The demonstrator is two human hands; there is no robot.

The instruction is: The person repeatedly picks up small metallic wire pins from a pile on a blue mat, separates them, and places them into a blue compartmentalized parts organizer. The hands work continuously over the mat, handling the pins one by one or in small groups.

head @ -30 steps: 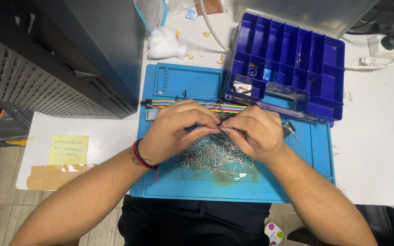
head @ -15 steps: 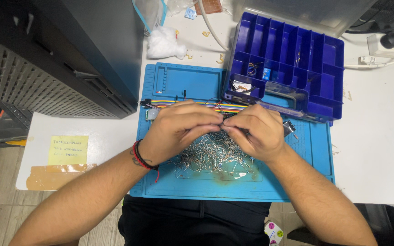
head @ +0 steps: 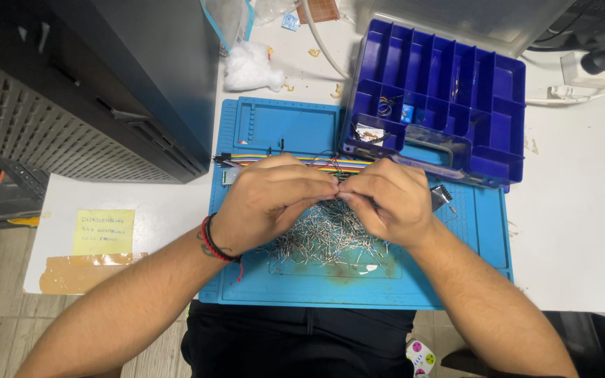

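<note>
Left hand (head: 274,203) and right hand (head: 386,203) meet fingertip to fingertip above centre of blue work mat (head: 274,126) on the white bench (head: 575,231). Fingers of both hands pressed together, pinching something small betw. them; item too small to identify. Pile of metal pins (head: 327,241) lies on mat directly below hands. Multicolour ribbon cable (head: 246,160) runs across mat behind knuckles. Blue compartment box (head: 498,98) sits at mat's upper right corner. Yellow note (head: 103,232) lies well apart, left.
</note>
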